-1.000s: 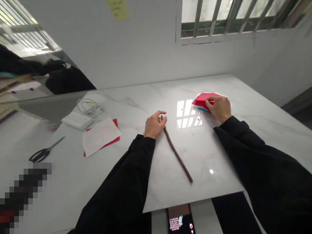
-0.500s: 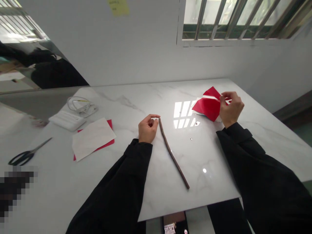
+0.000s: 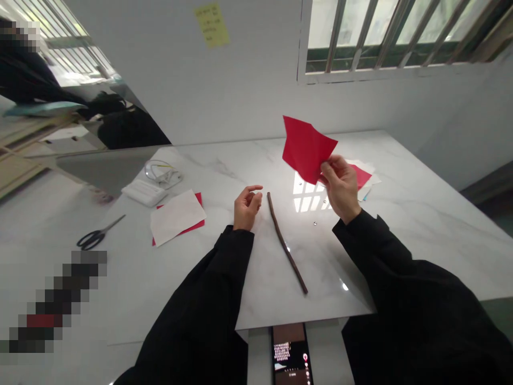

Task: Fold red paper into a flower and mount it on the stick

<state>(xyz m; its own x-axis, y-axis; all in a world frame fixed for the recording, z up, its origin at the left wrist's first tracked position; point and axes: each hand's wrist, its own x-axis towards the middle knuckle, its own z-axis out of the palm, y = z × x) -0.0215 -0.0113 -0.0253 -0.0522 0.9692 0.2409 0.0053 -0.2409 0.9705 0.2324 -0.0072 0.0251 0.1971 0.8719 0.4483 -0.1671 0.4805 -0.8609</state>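
Observation:
My right hand (image 3: pixel 339 187) pinches the lower corner of a red paper sheet (image 3: pixel 305 148) and holds it up above the white marble table (image 3: pixel 401 214). Behind that hand a small stack of red, white and blue paper (image 3: pixel 365 179) lies flat. A thin brown stick (image 3: pixel 286 248) lies on the table between my hands. My left hand (image 3: pixel 246 206) rests beside the stick's far end without touching it, fingers loosely curled and apart, holding nothing.
To the left lie a white sheet over red paper (image 3: pixel 176 216), black scissors (image 3: pixel 97 235), a white box (image 3: pixel 144 191) and a coiled white cable (image 3: pixel 162 172). A phone (image 3: pixel 290 354) with a lit screen sits below the table's near edge. A yellow note (image 3: pixel 211 24) hangs on the wall.
My right hand has lifted a red sheet off the stack and carried it up and to the left. My left hand has let go of the stick's end and eased away from it.

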